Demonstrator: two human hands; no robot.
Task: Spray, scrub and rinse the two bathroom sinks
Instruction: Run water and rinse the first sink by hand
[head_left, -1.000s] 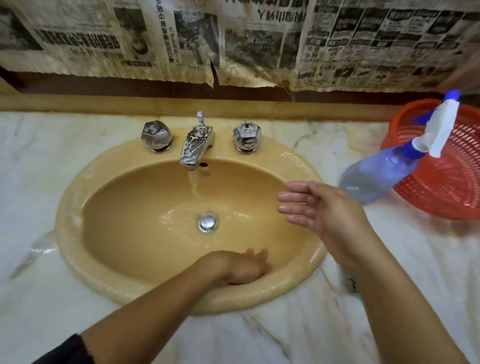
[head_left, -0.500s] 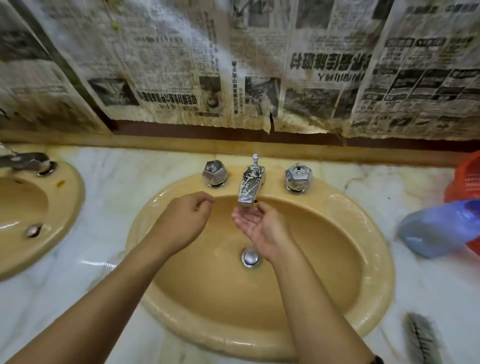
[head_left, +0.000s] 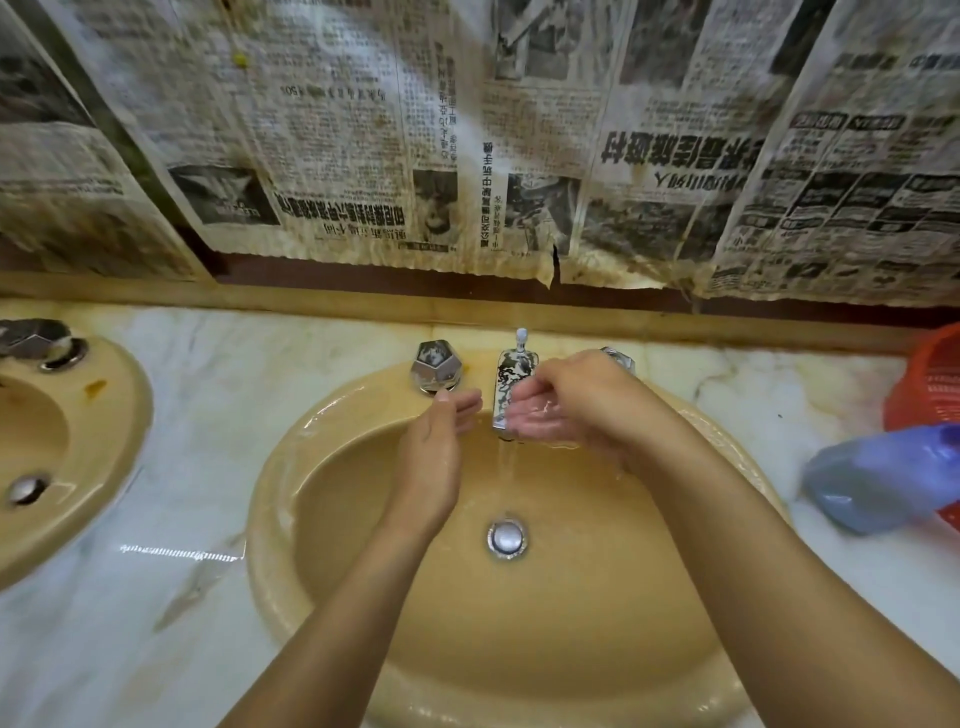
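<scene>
Yellow-glazed and wet, the nearer sink (head_left: 322, 519) fills the middle of our view, its chrome drain (head_left: 506, 538) at the centre of the bowl and the spout (head_left: 511, 395) at twelve o'clock with a thin stream running from it. Our right hand (head_left: 566, 410) is cupped just under the spout, fingers loosely curved with water pooled in the palm and nothing gripped; our left hand (head_left: 434, 457) hovers at about eleven o'clock of the drain, fingers straight and together, empty. The left knob (head_left: 436, 366) stands just beyond its fingertips, and the right knob (head_left: 618, 358) is mostly hidden behind our right hand. We judge this to be the rinse of this bowl, done barehanded by catching water. Next, we think, the cupped water wants throwing around the rim and walls, then the tap shutting off. The second sink (head_left: 104, 441) lies at nine o'clock, an orange-brown smear on its rim, so it may yet need work. The spray bottle (head_left: 878, 483) lies on the marble counter (head_left: 197, 389) at three o'clock, against a red basket (head_left: 924, 384).
</scene>
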